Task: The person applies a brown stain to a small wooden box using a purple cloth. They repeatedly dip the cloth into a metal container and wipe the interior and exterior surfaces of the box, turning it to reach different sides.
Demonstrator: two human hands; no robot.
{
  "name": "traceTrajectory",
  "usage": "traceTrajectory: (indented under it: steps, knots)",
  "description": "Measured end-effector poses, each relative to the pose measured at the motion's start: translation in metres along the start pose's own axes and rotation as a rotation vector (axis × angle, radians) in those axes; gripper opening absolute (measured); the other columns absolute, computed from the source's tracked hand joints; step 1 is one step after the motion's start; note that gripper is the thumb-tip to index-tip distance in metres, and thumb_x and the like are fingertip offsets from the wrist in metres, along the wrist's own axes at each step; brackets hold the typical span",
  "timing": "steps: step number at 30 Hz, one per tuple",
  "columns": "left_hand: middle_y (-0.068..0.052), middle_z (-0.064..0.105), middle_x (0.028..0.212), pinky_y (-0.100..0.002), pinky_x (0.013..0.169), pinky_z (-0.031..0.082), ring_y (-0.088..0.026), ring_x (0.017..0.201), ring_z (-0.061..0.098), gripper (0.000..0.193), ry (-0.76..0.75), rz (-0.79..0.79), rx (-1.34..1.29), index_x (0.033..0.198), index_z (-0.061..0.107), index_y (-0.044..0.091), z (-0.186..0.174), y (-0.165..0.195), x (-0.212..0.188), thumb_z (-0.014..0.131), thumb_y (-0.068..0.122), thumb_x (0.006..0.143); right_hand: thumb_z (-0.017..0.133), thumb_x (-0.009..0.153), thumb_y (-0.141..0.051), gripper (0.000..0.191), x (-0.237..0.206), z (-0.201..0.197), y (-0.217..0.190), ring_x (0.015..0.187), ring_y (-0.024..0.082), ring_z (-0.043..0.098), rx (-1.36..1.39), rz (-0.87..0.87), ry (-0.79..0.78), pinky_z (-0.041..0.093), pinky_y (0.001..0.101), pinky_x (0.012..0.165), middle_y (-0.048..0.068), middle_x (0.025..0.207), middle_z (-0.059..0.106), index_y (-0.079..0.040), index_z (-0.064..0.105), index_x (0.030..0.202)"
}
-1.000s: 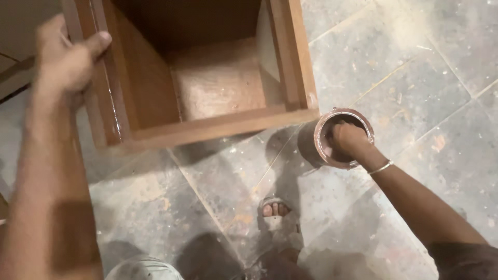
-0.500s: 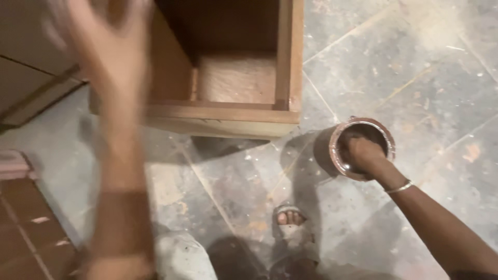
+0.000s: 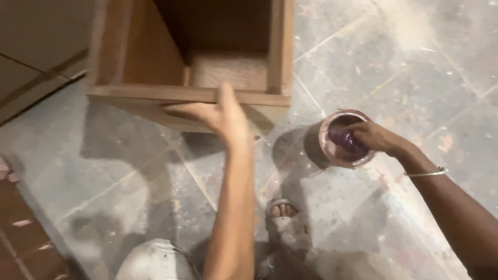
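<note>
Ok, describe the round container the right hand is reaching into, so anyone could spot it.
Start at the open wooden box on the grey tiled floor. Just off its near right corner stands a small round tin with a pale rim; the right hand dips a purple cloth into it.

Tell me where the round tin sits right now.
In the head view the round tin stands on the tiled floor right of centre, just beyond the wooden box's near right corner, with the right hand dipped into it.
</note>
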State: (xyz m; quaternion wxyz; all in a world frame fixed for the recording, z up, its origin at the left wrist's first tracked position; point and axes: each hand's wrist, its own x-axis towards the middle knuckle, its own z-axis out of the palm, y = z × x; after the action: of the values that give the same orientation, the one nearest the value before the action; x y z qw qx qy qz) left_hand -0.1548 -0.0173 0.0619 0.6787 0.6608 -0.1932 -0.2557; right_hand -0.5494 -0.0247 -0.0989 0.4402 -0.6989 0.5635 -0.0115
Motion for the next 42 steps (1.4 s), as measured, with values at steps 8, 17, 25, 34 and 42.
traceTrajectory:
  steps: [8,17,25,34,42]
  knots:
    - [-0.023,0.012,0.169,-0.051,0.120,0.043,-0.038,0.146,0.042,0.113,-0.363,-0.040,-0.172,0.163,-0.011,0.014,-0.091,-0.006,0.120,0.061,-0.006,0.079,0.059,0.097,-0.027,0.039,-0.033,-0.024,-0.035,0.077,0.022,0.065,0.352,0.406,0.021,0.055,0.0361,0.068,0.015,0.093,0.073,0.000,0.075,0.121]
    - [-0.020,0.033,0.164,-0.048,0.110,0.048,-0.034,0.144,0.044,0.099,-0.463,-0.032,0.167,0.167,0.014,0.010,-0.127,0.034,0.210,0.076,0.015,0.091,0.068,0.080,-0.014,0.048,-0.034,-0.008,-0.047,0.094,0.025,0.070,0.170,0.149,0.142,0.060,0.0381,0.078,0.016,0.108,0.072,-0.001,0.065,0.127]
    - [-0.030,0.064,0.134,-0.040,0.069,0.055,-0.032,0.089,0.070,0.085,-0.227,0.052,-0.136,0.166,0.033,0.002,-0.109,-0.007,0.138,0.060,-0.011,0.086,0.063,0.089,-0.026,0.045,-0.022,0.005,-0.036,0.097,0.031,0.077,-0.055,0.257,0.050,0.061,0.0408,0.087,0.020,0.111,0.078,-0.009,0.072,0.130]
    - [-0.022,0.069,0.137,-0.031,0.109,0.050,-0.027,0.125,0.072,0.069,-0.021,0.401,0.261,0.151,0.044,-0.008,-0.114,0.004,0.121,0.064,-0.008,0.085,0.077,0.078,-0.036,0.040,-0.012,0.014,-0.030,0.097,0.028,0.076,-0.224,0.161,0.112,0.058,0.0397,0.087,0.015,0.108,0.080,-0.013,0.083,0.110]
    - [-0.026,0.065,0.139,-0.036,0.110,0.047,-0.032,0.130,0.065,0.067,-0.098,0.490,0.357,0.147,0.046,-0.010,-0.115,0.010,0.125,0.068,-0.004,0.084,0.073,0.082,-0.039,0.041,-0.021,0.021,-0.044,0.095,0.030,0.077,-0.230,0.140,0.100,0.058,0.0409,0.086,0.016,0.104,0.081,-0.016,0.081,0.114]
